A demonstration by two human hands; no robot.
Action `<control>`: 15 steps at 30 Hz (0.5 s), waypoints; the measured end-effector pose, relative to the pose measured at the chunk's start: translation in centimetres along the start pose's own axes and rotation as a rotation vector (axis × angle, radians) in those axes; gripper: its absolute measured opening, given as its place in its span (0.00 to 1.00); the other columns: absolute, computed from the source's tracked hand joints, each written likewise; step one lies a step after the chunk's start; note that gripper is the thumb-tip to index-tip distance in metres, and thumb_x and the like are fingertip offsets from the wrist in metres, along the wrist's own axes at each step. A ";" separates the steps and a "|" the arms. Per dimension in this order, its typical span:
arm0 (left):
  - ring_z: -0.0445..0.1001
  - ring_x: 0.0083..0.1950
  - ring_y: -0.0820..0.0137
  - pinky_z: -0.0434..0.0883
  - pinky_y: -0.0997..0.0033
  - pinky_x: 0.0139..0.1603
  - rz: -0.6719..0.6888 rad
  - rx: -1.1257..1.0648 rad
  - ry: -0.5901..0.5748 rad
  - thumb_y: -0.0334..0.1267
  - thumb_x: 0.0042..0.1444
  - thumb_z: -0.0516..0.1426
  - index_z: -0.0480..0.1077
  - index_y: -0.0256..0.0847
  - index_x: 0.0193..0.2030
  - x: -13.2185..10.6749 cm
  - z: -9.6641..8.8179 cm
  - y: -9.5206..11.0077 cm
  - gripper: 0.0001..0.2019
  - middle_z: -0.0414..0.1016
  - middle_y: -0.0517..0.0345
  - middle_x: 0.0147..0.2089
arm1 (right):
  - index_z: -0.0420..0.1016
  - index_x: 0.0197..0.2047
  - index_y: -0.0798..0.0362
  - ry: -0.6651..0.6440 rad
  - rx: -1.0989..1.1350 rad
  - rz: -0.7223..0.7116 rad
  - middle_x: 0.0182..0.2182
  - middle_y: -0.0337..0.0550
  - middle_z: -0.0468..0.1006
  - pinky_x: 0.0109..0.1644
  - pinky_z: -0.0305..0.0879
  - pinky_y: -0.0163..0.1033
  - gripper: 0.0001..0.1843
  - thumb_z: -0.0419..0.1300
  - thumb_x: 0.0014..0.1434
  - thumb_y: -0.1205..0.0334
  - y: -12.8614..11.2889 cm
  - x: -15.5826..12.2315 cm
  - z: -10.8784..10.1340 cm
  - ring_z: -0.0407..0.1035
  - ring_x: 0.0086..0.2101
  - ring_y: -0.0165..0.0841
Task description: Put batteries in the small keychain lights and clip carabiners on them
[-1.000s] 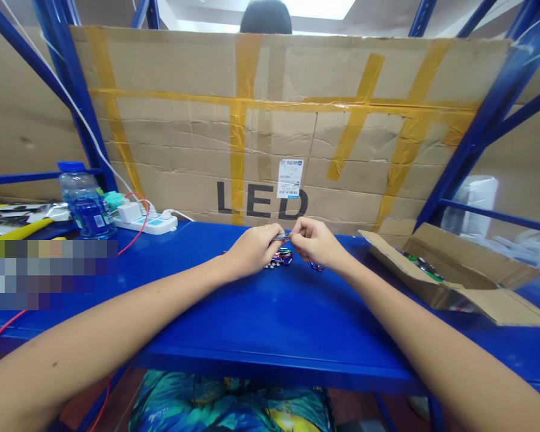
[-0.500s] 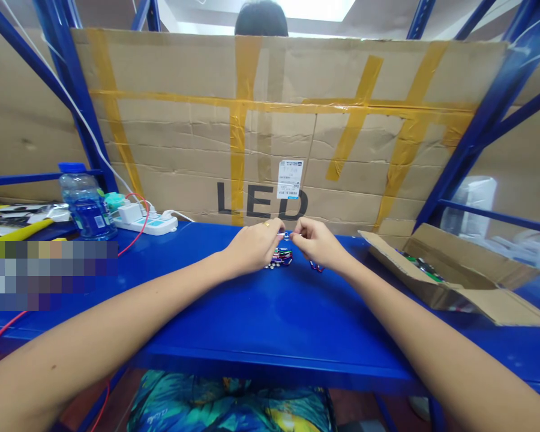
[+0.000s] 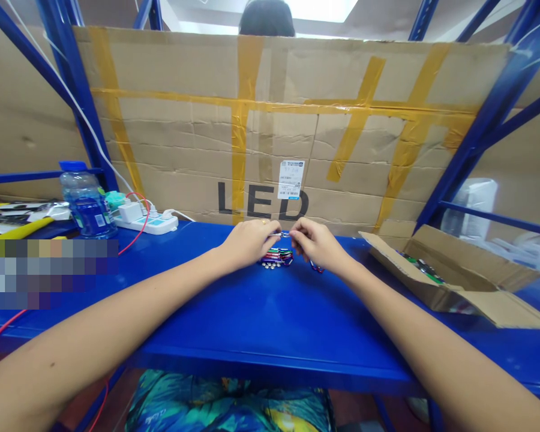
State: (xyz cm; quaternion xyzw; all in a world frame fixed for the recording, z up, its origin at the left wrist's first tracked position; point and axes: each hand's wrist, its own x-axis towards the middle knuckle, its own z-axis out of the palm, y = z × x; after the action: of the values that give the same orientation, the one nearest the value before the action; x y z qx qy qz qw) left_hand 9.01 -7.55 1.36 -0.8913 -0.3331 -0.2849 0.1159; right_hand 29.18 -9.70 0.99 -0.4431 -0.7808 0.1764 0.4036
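Note:
My left hand (image 3: pixel 248 243) is closed in a pinch on a small silver carabiner (image 3: pixel 284 234), held just above the far part of the blue table. My right hand (image 3: pixel 315 245) has its fingertips pinched together at the right end of that carabiner; whether they grip a small part of it is hidden. Below my hands lies a row of colourful metal carabiners (image 3: pixel 276 258) in red, green, blue and silver, partly covered by my left hand. Another red-and-blue carabiner (image 3: pixel 317 268) shows beneath my right hand, mostly hidden by it.
An open cardboard box (image 3: pixel 454 294) with some carabiners inside stands at the right. On the left are a blue-capped bottle (image 3: pixel 89 207), a white power strip (image 3: pixel 159 224) and a red cable (image 3: pixel 139 234). A taped cardboard panel (image 3: pixel 184 150) closes off the back of the blue table (image 3: pixel 270 324).
My left hand has shifted slightly left, exposing more of the carabiner row and of the silver carabiner. My right fingertips have curled a little and moved slightly at its end.

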 end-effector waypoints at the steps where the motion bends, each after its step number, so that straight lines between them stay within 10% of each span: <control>1: 0.76 0.43 0.63 0.69 0.65 0.41 -0.032 -0.044 -0.003 0.39 0.64 0.53 0.72 0.40 0.45 0.1 -0.1 -0.2 0.09 0.78 0.52 0.43 | 0.62 0.33 0.51 -0.002 0.067 0.037 0.24 0.37 0.72 0.23 0.60 0.34 0.09 0.52 0.64 0.58 0.2 0.1 -0.1 0.64 0.19 0.28; 8: 0.74 0.39 0.67 0.68 0.66 0.42 -0.095 -0.285 0.069 0.36 0.61 0.56 0.74 0.40 0.43 0.5 0.1 -2.1 0.07 0.79 0.55 0.40 | 0.61 0.33 0.51 0.033 0.326 0.191 0.21 0.35 0.71 0.18 0.63 0.32 0.11 0.57 0.61 0.55 1.6 1.0 -0.8 0.67 0.19 0.28; 15: 0.75 0.42 0.65 0.68 0.64 0.44 -0.048 -0.220 0.113 0.37 0.62 0.55 0.74 0.40 0.44 0.4 0.5 -2.1 0.08 0.79 0.54 0.42 | 0.74 0.44 0.54 0.003 0.111 0.077 0.21 0.36 0.68 0.20 0.62 0.34 0.13 0.50 0.62 0.63 1.2 0.5 -0.9 0.64 0.18 0.28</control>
State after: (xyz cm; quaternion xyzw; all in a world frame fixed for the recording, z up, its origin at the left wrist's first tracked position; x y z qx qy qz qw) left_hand 8.02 -5.56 1.23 -0.8729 -0.3140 -0.3722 0.0292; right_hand 30.42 -8.68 1.07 -0.4500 -0.7515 0.2342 0.4217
